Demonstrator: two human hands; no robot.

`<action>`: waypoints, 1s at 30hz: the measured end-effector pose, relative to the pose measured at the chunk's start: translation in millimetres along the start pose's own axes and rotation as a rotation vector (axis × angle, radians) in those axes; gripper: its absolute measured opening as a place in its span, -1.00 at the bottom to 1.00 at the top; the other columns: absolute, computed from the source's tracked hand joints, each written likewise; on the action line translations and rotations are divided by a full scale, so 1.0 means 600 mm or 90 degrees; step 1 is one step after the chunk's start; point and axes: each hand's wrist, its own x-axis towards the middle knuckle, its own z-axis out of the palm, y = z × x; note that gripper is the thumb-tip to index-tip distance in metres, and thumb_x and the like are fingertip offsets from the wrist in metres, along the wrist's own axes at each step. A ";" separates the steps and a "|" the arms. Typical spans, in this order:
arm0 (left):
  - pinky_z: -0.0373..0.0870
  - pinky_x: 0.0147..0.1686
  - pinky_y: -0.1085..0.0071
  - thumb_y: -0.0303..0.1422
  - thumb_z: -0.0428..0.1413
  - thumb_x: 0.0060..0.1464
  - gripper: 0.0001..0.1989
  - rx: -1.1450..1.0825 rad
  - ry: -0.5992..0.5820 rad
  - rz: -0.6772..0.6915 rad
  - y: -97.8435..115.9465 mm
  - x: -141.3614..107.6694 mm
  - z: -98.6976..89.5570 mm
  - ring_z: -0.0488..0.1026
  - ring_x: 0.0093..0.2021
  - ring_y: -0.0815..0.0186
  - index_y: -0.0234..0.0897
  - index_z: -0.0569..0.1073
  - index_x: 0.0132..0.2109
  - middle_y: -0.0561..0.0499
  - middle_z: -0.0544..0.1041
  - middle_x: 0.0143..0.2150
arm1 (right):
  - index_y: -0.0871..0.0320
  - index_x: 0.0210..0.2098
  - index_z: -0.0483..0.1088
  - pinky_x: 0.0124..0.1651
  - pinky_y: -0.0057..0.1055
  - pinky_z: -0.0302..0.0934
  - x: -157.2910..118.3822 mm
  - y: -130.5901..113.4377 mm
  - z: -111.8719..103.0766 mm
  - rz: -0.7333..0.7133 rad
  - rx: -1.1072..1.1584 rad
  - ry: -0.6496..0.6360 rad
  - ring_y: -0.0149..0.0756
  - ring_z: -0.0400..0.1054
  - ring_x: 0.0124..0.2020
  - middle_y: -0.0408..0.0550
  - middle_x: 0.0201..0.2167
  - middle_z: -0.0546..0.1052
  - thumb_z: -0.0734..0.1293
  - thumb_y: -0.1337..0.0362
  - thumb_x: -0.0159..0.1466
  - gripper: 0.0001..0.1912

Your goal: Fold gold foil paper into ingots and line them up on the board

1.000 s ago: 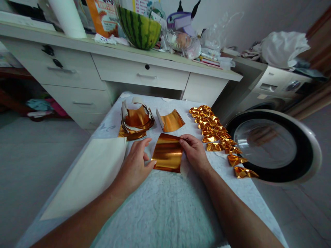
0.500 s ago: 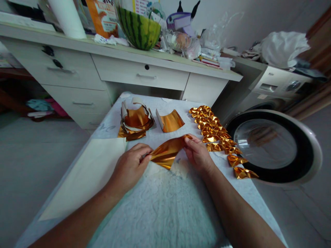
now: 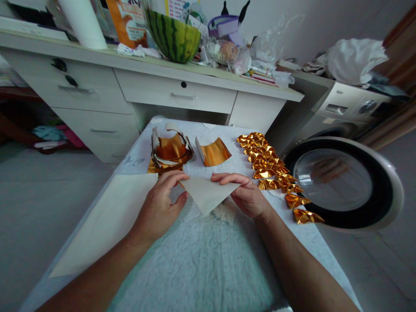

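Observation:
A sheet of gold foil paper is held up between my hands, its pale side showing as a downward-pointing triangle. My left hand grips its left corner. At the right corner, my right hand holds it, with fingers along the top edge. Beyond them, a curled stack of gold sheets lies at the left, and one curved gold sheet lies beside it. Several folded gold pieces form overlapping rows on the right side of the table.
The cloth-covered table has a pale flat sheet on its left. Behind stands a drawer counter bearing a cut watermelon and bags. An open washer door is close to the table's right edge.
The sheet between my hands has turned from its gold side to its pale side and now has a triangular outline. My right hand's fingers have moved left along its top edge.

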 end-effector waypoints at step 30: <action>0.41 -0.17 0.36 -0.41 0.09 0.11 -0.93 -0.053 -0.068 0.027 0.016 -0.008 0.004 0.48 -0.19 0.27 -0.22 0.47 -0.24 0.04 0.53 -0.22 | 0.12 -0.42 0.46 0.26 -0.17 0.04 -0.003 0.021 -0.009 0.031 -0.264 0.058 -0.14 0.19 0.23 -0.01 0.19 0.34 0.41 0.06 0.20 -0.75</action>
